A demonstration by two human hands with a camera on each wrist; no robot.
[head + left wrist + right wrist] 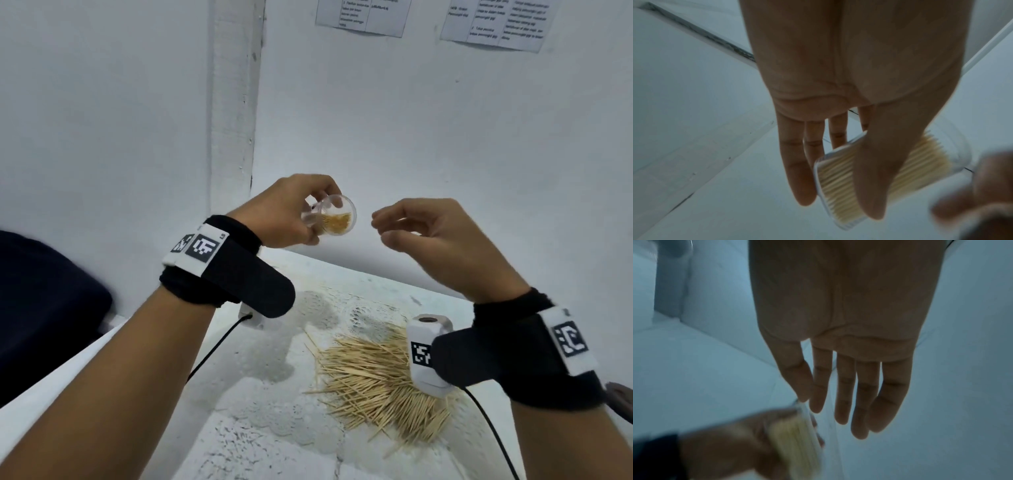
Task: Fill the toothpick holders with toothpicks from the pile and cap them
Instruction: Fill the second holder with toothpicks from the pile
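My left hand [323, 222] holds a clear round toothpick holder [337, 222] up in front of the wall, thumb and fingers round its side. The holder is tilted with its open mouth towards me and has toothpicks inside. The left wrist view shows the holder [920, 162] lying across my fingers under the thumb. My right hand [385, 229] hovers just right of the holder, fingers loosely curled and holding nothing; the right wrist view shows its fingers [844, 402] almost straight above the blurred holder [795, 443]. The toothpick pile [376, 383] lies on the table below. No cap is visible.
The white table [257, 428] runs into a wall corner behind my hands. Printed sheets [493, 24] hang high on the wall. A dark blurred shape [44, 308] sits at the left edge, and a small dark object [620, 401] shows at the right edge.
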